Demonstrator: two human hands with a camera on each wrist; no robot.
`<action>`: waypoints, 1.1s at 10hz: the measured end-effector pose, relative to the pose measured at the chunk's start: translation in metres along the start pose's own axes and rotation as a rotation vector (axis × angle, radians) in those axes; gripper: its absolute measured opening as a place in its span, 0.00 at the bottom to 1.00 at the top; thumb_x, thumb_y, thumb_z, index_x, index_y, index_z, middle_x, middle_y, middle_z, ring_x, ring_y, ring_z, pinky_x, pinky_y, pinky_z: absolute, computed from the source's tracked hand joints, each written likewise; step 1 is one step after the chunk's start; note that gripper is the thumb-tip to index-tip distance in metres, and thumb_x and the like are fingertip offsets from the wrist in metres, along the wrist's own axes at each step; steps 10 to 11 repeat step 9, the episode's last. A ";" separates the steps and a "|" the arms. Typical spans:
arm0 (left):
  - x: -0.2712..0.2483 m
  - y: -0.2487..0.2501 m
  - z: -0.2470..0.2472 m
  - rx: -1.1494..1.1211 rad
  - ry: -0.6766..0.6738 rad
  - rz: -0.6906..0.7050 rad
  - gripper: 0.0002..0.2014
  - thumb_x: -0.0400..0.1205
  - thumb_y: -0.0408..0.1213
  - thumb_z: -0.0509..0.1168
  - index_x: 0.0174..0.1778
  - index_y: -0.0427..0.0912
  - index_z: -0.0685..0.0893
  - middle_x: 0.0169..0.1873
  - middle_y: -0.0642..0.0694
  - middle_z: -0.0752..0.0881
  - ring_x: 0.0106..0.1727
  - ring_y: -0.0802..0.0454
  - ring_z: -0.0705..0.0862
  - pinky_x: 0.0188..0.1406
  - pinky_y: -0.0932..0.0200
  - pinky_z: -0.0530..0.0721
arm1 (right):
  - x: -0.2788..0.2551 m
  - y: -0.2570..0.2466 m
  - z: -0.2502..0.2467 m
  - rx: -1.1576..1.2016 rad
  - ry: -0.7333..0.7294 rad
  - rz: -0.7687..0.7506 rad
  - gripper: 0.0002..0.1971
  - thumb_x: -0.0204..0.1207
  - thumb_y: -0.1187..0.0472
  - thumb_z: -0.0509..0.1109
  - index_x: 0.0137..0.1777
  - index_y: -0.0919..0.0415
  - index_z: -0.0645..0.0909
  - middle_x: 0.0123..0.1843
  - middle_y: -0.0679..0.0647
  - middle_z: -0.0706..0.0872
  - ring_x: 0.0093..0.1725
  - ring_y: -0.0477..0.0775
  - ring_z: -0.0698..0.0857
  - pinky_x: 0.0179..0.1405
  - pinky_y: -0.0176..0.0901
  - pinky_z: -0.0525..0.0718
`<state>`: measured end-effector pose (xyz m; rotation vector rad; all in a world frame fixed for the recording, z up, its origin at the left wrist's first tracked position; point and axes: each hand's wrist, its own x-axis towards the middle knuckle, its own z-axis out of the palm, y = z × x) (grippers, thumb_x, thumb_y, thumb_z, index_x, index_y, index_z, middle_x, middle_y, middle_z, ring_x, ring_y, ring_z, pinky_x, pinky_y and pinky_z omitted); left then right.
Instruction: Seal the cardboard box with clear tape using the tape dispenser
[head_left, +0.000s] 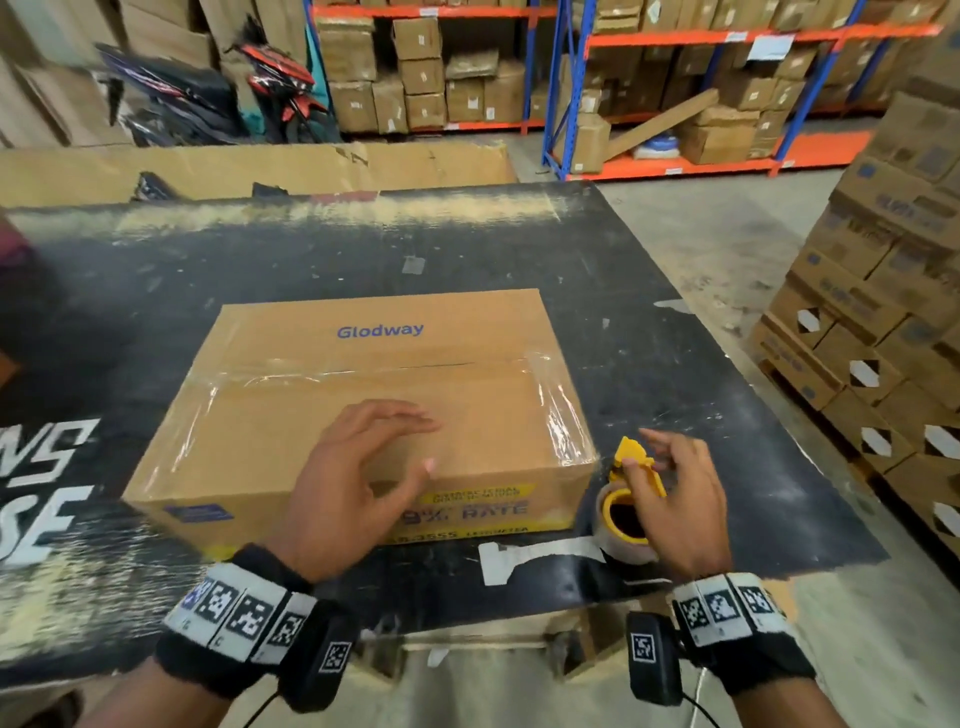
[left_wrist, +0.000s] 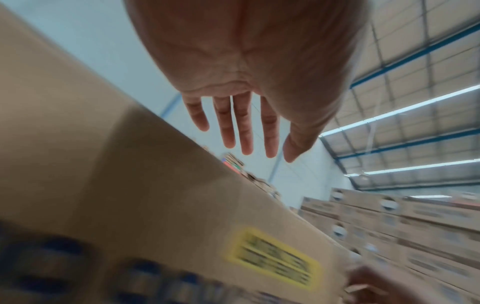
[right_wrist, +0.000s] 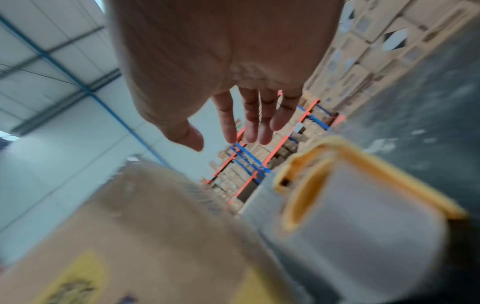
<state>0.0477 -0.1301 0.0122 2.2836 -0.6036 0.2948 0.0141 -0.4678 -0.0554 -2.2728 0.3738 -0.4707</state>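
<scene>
A brown cardboard box (head_left: 363, 395) printed "Glodway" lies on the black table (head_left: 675, 364), with clear tape (head_left: 363, 371) along its top seam and down its right end. My left hand (head_left: 358, 467) hovers over the box's near edge with straight, spread fingers (left_wrist: 244, 127) and holds nothing; the box's side (left_wrist: 130, 205) fills the left wrist view. The yellow tape dispenser (head_left: 631, 499) with its clear roll stands on the table by the box's near right corner. My right hand (head_left: 675, 493) is just above it, fingers (right_wrist: 257, 119) extended and apart from the dispenser (right_wrist: 363, 216).
Stacked cartons (head_left: 883, 322) stand on the floor to the right of the table. Blue and orange racks (head_left: 675, 88) with boxes line the back. A large open carton (head_left: 260, 166) sits behind the table's far edge. White tape scraps (head_left: 535, 558) stick to the table's near edge.
</scene>
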 end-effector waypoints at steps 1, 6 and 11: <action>-0.028 -0.042 -0.052 0.113 0.128 -0.110 0.17 0.80 0.52 0.69 0.63 0.54 0.88 0.65 0.56 0.85 0.70 0.53 0.82 0.73 0.44 0.79 | 0.001 -0.049 0.011 0.049 0.032 -0.236 0.19 0.80 0.54 0.72 0.70 0.54 0.80 0.65 0.51 0.81 0.62 0.50 0.83 0.60 0.47 0.82; -0.091 -0.142 -0.127 0.359 -0.002 -0.343 0.31 0.85 0.66 0.49 0.84 0.60 0.68 0.86 0.48 0.66 0.84 0.44 0.66 0.81 0.42 0.70 | -0.030 -0.115 0.067 -0.347 -0.097 -0.232 0.26 0.81 0.40 0.63 0.76 0.48 0.78 0.80 0.50 0.72 0.71 0.63 0.83 0.67 0.61 0.84; -0.100 -0.141 -0.137 0.117 0.102 -0.379 0.31 0.81 0.67 0.57 0.82 0.67 0.69 0.88 0.54 0.56 0.87 0.46 0.62 0.80 0.37 0.70 | -0.029 -0.116 0.056 -0.262 -0.156 -0.216 0.32 0.81 0.35 0.59 0.82 0.46 0.69 0.85 0.47 0.64 0.77 0.61 0.76 0.67 0.64 0.84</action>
